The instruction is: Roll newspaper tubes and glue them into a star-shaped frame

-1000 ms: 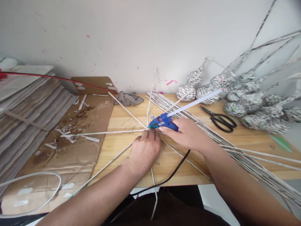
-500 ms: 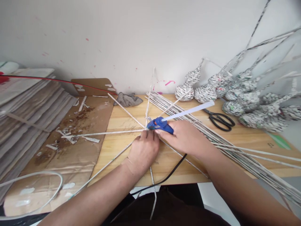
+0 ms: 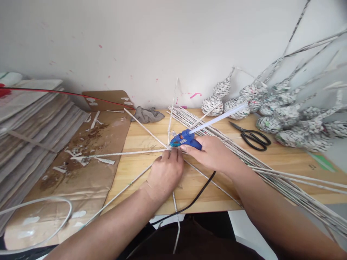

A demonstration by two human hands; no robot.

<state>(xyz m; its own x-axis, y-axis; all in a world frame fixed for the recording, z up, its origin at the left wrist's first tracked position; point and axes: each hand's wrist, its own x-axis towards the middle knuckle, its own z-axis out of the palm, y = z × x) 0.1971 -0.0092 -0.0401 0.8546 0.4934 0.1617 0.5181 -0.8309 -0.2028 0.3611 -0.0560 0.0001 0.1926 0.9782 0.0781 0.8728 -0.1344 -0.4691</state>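
Observation:
My right hand [image 3: 214,153] is wrapped around a blue hot glue gun [image 3: 193,141] with a long translucent glue stick [image 3: 218,118] rising from its back. The nozzle points left, at the centre where several rolled paper sticks [image 3: 148,127] meet and fan out like a star. My left hand [image 3: 168,168] lies over that centre with fingers curled and close together, gripping the sticks where they join. Its fingertips and part of the joint are hidden. A black cord [image 3: 199,195] trails from below the right hand to the table's front edge.
A bundle of paper sticks [image 3: 260,173] runs diagonally at right, beside black scissors [image 3: 255,140]. Woven paper gourd shapes [image 3: 213,105] stand along the wall. At left are stacked newspapers [image 3: 35,133], cardboard [image 3: 103,184] with paper scraps, and a grey cloth [image 3: 148,115].
The glue gun has tilted, its glue stick swinging up at the far end, and my right hand has shifted slightly. My left hand has stayed in place.

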